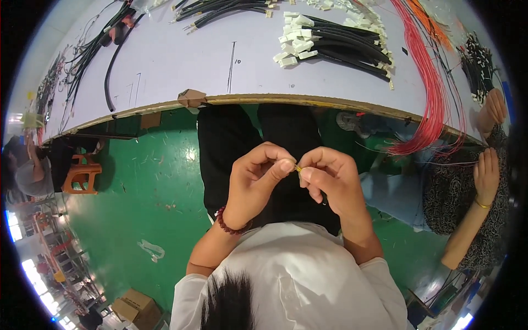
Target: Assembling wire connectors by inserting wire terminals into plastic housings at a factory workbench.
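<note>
Above my lap, my left hand [257,179] and my right hand [333,179] meet, thumbs and forefingers pinched. Between the fingertips shows a tiny yellow metal piece [298,169], gripped from both sides; it looks like a small terminal, but most of it is covered. A dark bit shows under my right hand, too small to make out. On the table beyond lies a bundle of short black cables [352,47] with white plastic connectors [297,41] at their left ends. Neither hand touches the table.
The white table's front edge [258,99] runs ahead of my knees. Red wires [421,82] hang over it at the right, beside a co-worker's arm [473,220]. More black cables [220,11] lie at the back. An orange stool [82,175] and a cardboard box [136,309] stand at left.
</note>
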Motion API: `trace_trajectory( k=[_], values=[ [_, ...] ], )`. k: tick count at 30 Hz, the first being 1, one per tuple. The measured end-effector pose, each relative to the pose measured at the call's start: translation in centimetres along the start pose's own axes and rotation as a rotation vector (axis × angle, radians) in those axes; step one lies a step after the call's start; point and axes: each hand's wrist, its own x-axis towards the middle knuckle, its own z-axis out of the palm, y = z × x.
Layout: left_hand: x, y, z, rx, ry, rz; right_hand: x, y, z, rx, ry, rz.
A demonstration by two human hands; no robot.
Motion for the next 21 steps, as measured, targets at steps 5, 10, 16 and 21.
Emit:
trace_trajectory(
  k=[5,10,16,21],
  values=[
    [0.3,-0.9,0.6,0.121,0.047,0.091,0.3,1.1,0.5,-0.137,0.102,-0.182],
    [1.4,-0.4,0.2,0.143,-0.037,-0.011,0.3,1.7,0.4,-0.165,0.195,-0.282],
    [2.3,1.2,0.1,0.121,-0.087,0.032,0.2,1.1,-0.2,0.014,0.213,-0.174],
    [3.7,3.6,0.2,0.234,-0.163,0.029,0.4,0.2,-1.1,0.216,0.171,-0.16]
  ],
)
